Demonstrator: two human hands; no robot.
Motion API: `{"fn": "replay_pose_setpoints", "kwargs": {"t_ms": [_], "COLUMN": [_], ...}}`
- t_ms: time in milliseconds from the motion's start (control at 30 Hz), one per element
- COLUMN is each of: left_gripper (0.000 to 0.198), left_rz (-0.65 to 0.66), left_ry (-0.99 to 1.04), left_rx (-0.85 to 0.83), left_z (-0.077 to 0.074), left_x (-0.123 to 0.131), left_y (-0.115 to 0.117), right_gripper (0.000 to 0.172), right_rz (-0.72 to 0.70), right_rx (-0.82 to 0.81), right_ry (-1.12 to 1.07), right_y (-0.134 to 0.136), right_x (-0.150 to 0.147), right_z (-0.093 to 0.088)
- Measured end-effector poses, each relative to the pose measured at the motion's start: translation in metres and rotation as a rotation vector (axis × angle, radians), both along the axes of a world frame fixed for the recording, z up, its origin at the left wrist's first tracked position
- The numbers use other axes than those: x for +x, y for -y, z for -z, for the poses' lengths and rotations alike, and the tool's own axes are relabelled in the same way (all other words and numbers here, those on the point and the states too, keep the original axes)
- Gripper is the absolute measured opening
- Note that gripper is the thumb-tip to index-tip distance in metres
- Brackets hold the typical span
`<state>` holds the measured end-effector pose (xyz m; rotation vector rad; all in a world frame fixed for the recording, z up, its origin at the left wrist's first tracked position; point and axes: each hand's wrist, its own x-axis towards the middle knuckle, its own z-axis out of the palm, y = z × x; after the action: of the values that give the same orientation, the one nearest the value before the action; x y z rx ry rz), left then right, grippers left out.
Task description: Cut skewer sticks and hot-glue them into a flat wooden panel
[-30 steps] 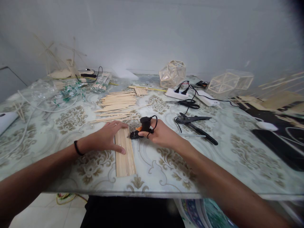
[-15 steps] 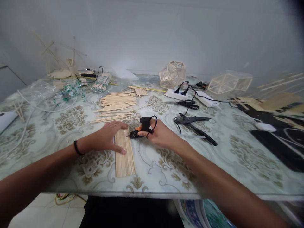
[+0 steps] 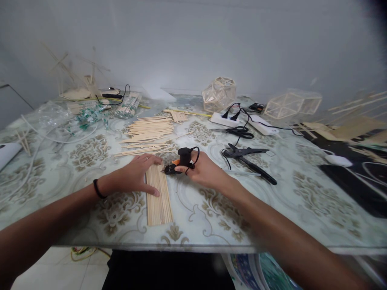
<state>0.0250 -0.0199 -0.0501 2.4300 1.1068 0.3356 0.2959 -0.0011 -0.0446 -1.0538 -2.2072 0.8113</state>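
Flat on the table lies a narrow panel of wooden sticks (image 3: 159, 209) set side by side. My left hand (image 3: 140, 173) rests over its left side and far end, fingers stretched and thumb spread apart on the sticks. A dark band circles that wrist. In my right hand (image 3: 201, 171) is a black hot glue gun (image 3: 185, 157) with an orange trigger and a looped cord. Its nozzle points left at the panel's right edge; whether it touches the wood I cannot tell. My fingers behind the gun are partly hidden.
Loose sticks (image 3: 151, 128) lie beyond the panel. To the right are black-handled cutters (image 3: 250, 159), scissors (image 3: 240, 132) and a power strip (image 3: 225, 119) with plugs. Stick-built frames (image 3: 219, 94) stand at the back. Plastic wrappers (image 3: 87, 117) lie left; a black board (image 3: 353, 185) lies right.
Almost nothing differs. The glue gun's nozzle has shifted very slightly left along the panel's edge; my left hand stays put.
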Motion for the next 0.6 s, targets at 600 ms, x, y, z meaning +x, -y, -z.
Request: {"fn": "replay_pose_setpoints", "kwargs": {"t_ms": [600], "left_gripper": [0.094], "left_rz": [0.004], "left_ry": [-0.003], "left_rx": [0.026], "left_z": [0.004], "left_x": [-0.001], "left_y": [-0.001], "right_gripper": [0.025], "right_rz": [0.056], "right_rx": [0.157], "right_ry": [0.061], "right_y": [-0.006], "right_x": [-0.002], "right_z": [0.012]}}
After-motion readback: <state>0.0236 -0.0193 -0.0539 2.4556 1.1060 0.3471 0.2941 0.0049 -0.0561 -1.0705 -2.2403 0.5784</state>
